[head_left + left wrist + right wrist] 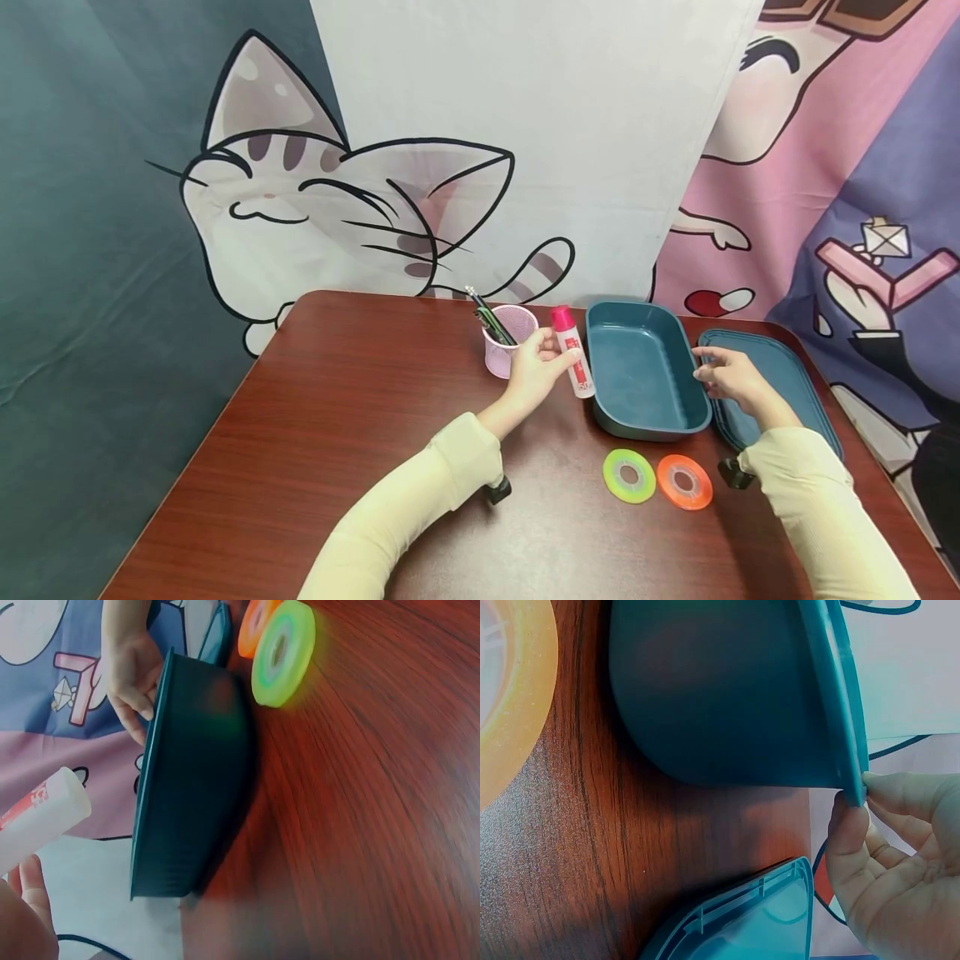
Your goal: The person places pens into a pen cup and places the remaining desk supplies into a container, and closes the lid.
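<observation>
A glue stick (573, 354) with a pink cap and white body is pinched in my left hand (534, 367), held tilted just left of the teal box (645, 433). Its white base end also shows in the left wrist view. My right hand (731, 379) pinches the right rim of the box between thumb and fingers, plainly seen in the right wrist view. No lid covers the box, and its visible floor is bare. Behind my left hand stands a pink mesh pen cup (498, 362) with pens (491, 321) leaning in it.
The teal lid (780, 367) lies right of the box, partly under my right forearm. A green tape roll (628, 492) and an orange tape roll (684, 498) lie side by side in front of the box. A printed cloth hangs behind the brown table (300, 467).
</observation>
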`<action>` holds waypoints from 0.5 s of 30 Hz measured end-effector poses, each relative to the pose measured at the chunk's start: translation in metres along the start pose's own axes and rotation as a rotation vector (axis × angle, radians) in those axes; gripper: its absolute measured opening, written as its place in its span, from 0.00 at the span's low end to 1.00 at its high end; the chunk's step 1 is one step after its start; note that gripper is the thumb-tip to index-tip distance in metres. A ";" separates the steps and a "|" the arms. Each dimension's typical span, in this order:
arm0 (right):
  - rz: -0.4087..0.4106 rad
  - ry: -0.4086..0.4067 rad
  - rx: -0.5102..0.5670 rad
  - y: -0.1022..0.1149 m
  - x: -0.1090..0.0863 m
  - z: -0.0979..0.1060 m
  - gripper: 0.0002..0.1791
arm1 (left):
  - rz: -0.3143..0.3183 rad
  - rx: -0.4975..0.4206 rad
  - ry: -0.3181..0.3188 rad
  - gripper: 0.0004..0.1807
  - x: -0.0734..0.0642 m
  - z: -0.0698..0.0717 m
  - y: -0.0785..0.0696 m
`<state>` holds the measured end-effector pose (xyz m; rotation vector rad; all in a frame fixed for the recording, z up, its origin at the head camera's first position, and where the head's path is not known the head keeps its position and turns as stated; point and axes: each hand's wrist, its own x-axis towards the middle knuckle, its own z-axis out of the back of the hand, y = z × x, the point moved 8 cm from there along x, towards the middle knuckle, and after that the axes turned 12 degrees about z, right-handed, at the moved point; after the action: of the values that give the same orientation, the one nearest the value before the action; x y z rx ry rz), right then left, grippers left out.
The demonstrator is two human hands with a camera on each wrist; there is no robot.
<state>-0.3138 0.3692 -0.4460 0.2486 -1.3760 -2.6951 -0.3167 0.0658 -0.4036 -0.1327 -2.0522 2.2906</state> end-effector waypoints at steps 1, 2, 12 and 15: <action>-0.002 -0.002 -0.002 0.000 0.000 0.000 0.29 | 0.004 -0.004 -0.001 0.19 0.001 -0.004 0.001; -0.002 -0.002 0.000 0.000 0.000 0.000 0.30 | 0.009 -0.010 -0.002 0.18 0.002 -0.007 0.002; -0.014 -0.005 0.008 -0.001 0.001 -0.001 0.30 | 0.051 0.053 -0.006 0.17 0.006 -0.038 0.011; -0.017 -0.007 0.006 -0.001 0.001 0.000 0.30 | 0.057 0.055 -0.004 0.17 0.007 -0.043 0.014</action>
<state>-0.3150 0.3693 -0.4470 0.2532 -1.3902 -2.7083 -0.3186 0.1077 -0.4220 -0.1859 -2.0111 2.3797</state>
